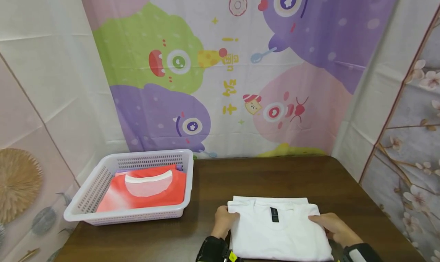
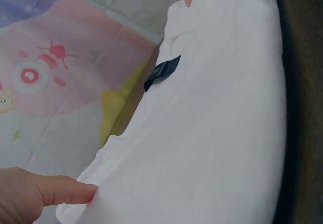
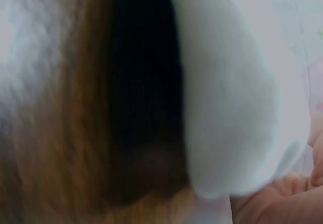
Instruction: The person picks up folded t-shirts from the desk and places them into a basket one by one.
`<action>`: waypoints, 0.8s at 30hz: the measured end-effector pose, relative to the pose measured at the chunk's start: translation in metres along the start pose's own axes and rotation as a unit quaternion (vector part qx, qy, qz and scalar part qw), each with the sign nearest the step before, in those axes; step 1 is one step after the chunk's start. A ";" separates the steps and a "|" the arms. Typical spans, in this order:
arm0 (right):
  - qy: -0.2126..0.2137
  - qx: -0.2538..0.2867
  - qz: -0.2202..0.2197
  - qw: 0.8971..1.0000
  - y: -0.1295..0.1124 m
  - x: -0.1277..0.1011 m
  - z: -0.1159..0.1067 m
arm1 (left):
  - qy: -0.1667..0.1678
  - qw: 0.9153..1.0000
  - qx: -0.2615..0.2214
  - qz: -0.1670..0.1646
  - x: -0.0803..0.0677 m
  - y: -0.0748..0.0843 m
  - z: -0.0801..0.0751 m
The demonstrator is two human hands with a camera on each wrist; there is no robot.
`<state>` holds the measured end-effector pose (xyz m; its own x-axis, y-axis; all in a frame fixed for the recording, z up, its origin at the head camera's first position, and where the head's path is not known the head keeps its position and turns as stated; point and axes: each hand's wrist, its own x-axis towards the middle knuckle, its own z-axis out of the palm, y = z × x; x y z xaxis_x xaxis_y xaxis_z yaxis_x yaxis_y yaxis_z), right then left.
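Note:
A folded white T-shirt (image 1: 275, 237) with a dark neck label (image 1: 274, 215) lies at the front of the table, its collar toward the back. My left hand (image 1: 224, 220) pinches its left side near the top corner, thumb on the upper face and the other fingers mostly hidden behind. On the opposite side my right hand (image 1: 338, 228) grips the right edge, thumb on top. The left wrist view shows the shirt (image 2: 212, 128) slanting away from the left thumb. In the right wrist view, a rounded fold (image 3: 227, 108) hangs beside the right hand (image 3: 282, 206), above the tabletop.
A pale plastic basket (image 1: 137, 216) stands at the table's left, holding folded clothes, with a red shirt (image 1: 154, 201) on top. The brown wooden table (image 1: 220, 178) reaches back to a cartoon-printed curtain (image 1: 220, 132). A floral curtain (image 1: 409, 170) hangs on the right.

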<state>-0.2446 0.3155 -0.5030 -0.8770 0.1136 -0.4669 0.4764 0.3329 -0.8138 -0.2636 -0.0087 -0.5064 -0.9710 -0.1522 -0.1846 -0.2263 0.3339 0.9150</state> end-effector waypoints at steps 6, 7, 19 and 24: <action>-0.001 -0.020 -0.014 1.000 -0.005 -0.005 0.018 | 0.008 1.000 0.020 0.012 -0.006 -0.007 -0.019; -0.001 -0.021 -0.015 1.000 -0.007 -0.006 0.022 | 0.010 1.000 0.024 0.016 -0.007 -0.008 -0.023; -0.071 0.005 -0.069 0.995 -0.015 -0.022 0.082 | -0.024 0.996 0.074 0.053 -0.021 -0.035 -0.091; -0.095 0.008 -0.078 0.992 -0.017 -0.027 0.104 | -0.032 0.996 0.076 0.038 -0.020 -0.045 -0.115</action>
<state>-0.2225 0.2099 -0.5125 -0.9133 -0.1177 -0.3899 0.3374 0.3176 -0.8862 -0.2253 -0.1278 -0.5021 -0.9874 -0.0638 -0.1445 -0.1573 0.4791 0.8636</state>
